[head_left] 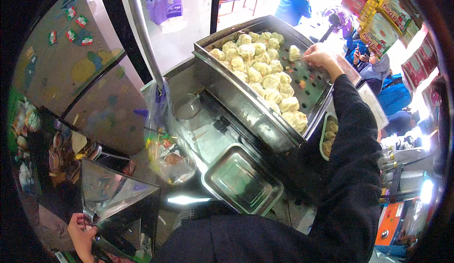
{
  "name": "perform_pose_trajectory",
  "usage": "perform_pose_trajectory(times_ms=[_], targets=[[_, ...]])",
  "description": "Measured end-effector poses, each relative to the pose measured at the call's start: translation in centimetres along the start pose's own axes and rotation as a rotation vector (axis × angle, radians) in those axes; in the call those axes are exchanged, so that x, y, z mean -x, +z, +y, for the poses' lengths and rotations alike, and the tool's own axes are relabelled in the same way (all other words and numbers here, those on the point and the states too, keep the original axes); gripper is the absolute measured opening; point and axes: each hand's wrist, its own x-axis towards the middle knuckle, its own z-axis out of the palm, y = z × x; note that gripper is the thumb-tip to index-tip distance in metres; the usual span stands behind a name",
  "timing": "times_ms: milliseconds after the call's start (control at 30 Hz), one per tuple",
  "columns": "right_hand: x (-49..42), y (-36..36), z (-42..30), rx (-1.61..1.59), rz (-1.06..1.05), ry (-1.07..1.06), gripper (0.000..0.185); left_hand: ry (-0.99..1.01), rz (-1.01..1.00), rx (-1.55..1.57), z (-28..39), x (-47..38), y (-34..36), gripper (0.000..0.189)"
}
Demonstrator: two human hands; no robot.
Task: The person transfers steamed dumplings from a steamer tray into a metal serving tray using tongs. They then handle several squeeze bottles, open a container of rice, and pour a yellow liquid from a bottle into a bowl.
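Observation:
My left hand (81, 229), at lower left, grips the handle of a shiny metal cover (113, 201) with sloping sides. My right hand (319, 55) reaches over the perforated metal steamer tray (312, 89), its fingers bunched and a little blurred. Just left of those fingertips sits a single pale dumpling (294, 53), apart from the others; whether anything is pinched between them cannot be seen. Several more dumplings (262, 68) crowd the tray's left and front parts. Small orange and pale scraps lie on the bare holed metal.
A rectangular metal tray (241, 181) lies below the steamer. To its left hangs a clear plastic bag (170, 156) with scraps inside. A container of dumplings (330, 137) stands beside my right forearm. Hanging packets (383, 32) and seated people (376, 64) are beyond.

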Motion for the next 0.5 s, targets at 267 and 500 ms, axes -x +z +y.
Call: perform_pose_trajectory(times_ms=[267, 500], targets=[[23.3, -3.1, -9.2, -0.181, 0.265, -0.431, 0.01, -0.044, -0.094, -0.01, 1.8, -4.1, -0.2, 0.043], [34.1, 19.5, -16.0, 0.282, 0.004, -0.237, 0.026, 0.088, -0.122, -0.014, 1.1, -9.5, -0.5, 0.042]])
